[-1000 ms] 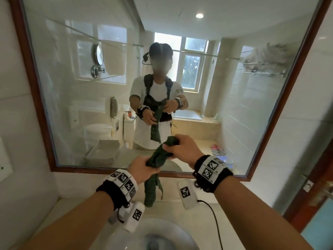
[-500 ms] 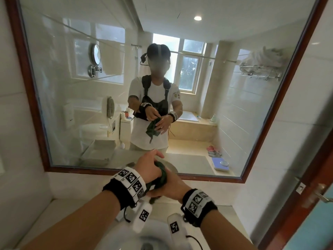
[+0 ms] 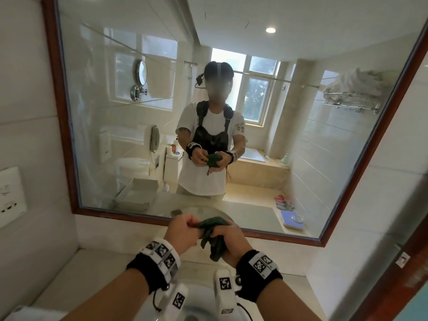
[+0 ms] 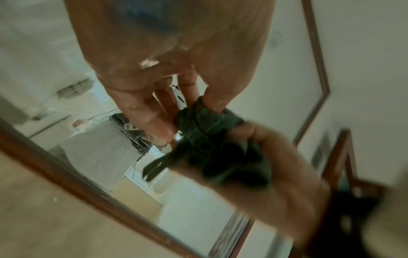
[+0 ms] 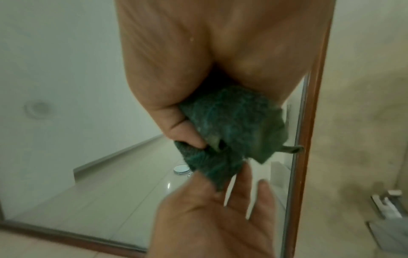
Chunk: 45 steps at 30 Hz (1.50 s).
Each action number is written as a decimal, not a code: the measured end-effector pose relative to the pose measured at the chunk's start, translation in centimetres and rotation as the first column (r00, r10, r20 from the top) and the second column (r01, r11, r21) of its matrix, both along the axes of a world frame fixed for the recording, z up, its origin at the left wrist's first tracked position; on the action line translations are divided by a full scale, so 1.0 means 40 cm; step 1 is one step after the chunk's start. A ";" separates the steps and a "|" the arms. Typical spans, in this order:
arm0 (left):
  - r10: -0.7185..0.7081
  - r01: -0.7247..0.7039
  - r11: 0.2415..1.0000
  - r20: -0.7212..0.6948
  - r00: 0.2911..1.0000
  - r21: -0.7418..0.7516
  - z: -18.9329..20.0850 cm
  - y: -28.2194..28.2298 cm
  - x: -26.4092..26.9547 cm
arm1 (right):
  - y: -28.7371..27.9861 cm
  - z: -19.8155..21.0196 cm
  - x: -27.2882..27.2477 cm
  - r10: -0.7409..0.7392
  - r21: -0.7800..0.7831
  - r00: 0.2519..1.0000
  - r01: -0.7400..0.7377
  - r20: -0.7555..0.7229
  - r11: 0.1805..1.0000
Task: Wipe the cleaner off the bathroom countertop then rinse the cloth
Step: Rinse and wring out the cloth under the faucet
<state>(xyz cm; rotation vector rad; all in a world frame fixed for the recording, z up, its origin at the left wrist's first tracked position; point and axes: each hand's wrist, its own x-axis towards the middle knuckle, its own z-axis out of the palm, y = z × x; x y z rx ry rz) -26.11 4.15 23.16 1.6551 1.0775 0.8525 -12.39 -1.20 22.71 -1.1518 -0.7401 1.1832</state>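
While we stand over the sink (image 3: 199, 306), our right hand (image 3: 228, 239) grips the bunched green cloth (image 3: 212, 230) and our left hand (image 3: 183, 230) pinches its end.

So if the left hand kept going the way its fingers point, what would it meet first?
The green cloth, whose end the left hand already pinches; just beyond is the right hand bunching the rest. The mirror lies behind, though depth is unclear.
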 end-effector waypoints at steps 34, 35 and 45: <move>-0.412 0.383 0.629 0.128 0.902 -0.677 -0.215 -0.025 -0.045 | 0.011 -0.195 -0.010 -0.111 -0.195 -0.455 -0.573 0.884 0.796; -0.431 0.410 0.587 0.158 0.888 -0.698 -0.229 -0.023 -0.044 | 0.010 -0.206 -0.008 -0.130 -0.190 -0.468 -0.577 0.874 0.795; -0.491 0.238 0.681 -0.190 0.850 -0.693 -0.375 -0.001 0.033 | 0.021 -0.295 0.011 0.172 -0.449 -0.594 -0.357 0.786 0.819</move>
